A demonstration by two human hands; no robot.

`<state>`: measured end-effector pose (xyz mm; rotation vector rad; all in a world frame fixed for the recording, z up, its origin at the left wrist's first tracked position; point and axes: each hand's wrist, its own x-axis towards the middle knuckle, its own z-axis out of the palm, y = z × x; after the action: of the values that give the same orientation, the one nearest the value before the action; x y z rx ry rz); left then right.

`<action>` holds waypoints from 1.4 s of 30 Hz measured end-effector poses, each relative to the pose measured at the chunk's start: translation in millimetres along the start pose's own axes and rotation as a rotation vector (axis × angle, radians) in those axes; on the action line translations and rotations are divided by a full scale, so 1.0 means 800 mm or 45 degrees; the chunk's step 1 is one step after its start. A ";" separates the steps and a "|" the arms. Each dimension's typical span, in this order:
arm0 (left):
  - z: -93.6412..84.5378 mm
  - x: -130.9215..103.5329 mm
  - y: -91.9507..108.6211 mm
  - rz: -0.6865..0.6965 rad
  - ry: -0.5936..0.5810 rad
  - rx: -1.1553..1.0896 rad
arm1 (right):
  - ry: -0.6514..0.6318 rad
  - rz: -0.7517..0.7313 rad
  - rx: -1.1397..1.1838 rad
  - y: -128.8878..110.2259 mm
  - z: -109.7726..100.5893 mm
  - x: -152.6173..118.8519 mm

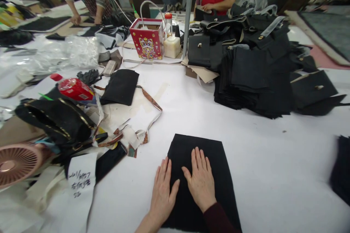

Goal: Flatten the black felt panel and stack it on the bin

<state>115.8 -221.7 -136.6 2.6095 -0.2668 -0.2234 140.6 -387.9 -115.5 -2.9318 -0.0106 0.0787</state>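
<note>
**Left hand (165, 189) and right hand (201, 185) lie flat at a black panel (184, 202)**

The panel lies on the white table (273, 174), nearer the person than the red box (149, 41) and to its right. The left hand, fingers extended, lies along the panel's left edge, thumb over the black surface; the right hand rests palm-down across its middle. Neither grips or has hold of anything. The panel looks light, thin and pliable, and unlikely to break; on so smooth a table it may slide easily. The best hold is probably a corner of the far edge, which faces the red box, or the uncovered right edge.

A white paper strip (79, 189), left of the red box and much nearer the person, carries upside-down handwriting, too unclear to read surely. The red bottle (78, 89), also left of the red box and nearer, shows a barcode; no brand is legible. The red box itself bears a colourful cartoon figure, without readable words.
</note>
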 end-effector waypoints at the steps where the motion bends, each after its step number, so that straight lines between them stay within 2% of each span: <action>1: 0.000 0.000 0.000 0.005 0.001 0.007 | 0.017 0.014 0.002 0.001 -0.007 0.000; 4: -0.004 0.000 0.003 0.029 0.019 0.059 | 0.089 0.080 -0.010 0.014 -0.029 -0.001; 7: -0.011 0.006 0.012 0.102 0.052 0.178 | 0.137 0.150 -0.025 0.042 -0.035 -0.007; 10: -0.013 0.018 0.020 0.248 0.028 0.332 | 0.134 0.179 -0.042 0.072 -0.020 -0.018; 13: -0.008 0.032 0.023 0.386 -0.023 0.432 | 0.105 0.175 -0.064 0.089 0.000 -0.028; 17: 0.002 0.039 0.020 0.421 0.000 0.476 | 0.064 0.203 -0.078 0.092 0.010 -0.032; 23: -0.001 0.034 0.021 0.424 -0.010 0.464 | 0.016 0.223 0.030 0.101 -0.004 -0.033; 30: -0.020 0.036 0.019 0.291 0.003 0.320 | 0.130 0.413 0.414 0.132 -0.025 -0.041; 33: -0.028 0.036 0.011 0.236 0.022 0.225 | 0.187 0.547 0.612 0.141 -0.031 -0.056; 36: -0.035 0.029 0.002 0.223 0.029 0.175 | 0.227 0.626 0.685 0.141 -0.037 -0.080; 39: -0.039 0.014 0.001 0.262 0.037 0.181 | 0.269 0.574 0.605 0.130 -0.046 -0.104; 42: -0.040 -0.009 0.012 0.425 0.027 0.196 | 0.272 0.392 0.442 0.109 -0.053 -0.123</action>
<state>114.2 -213.1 -103.8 2.6633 -0.7292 -0.0602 44.5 -483.2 -87.0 -2.5563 0.4408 -0.1690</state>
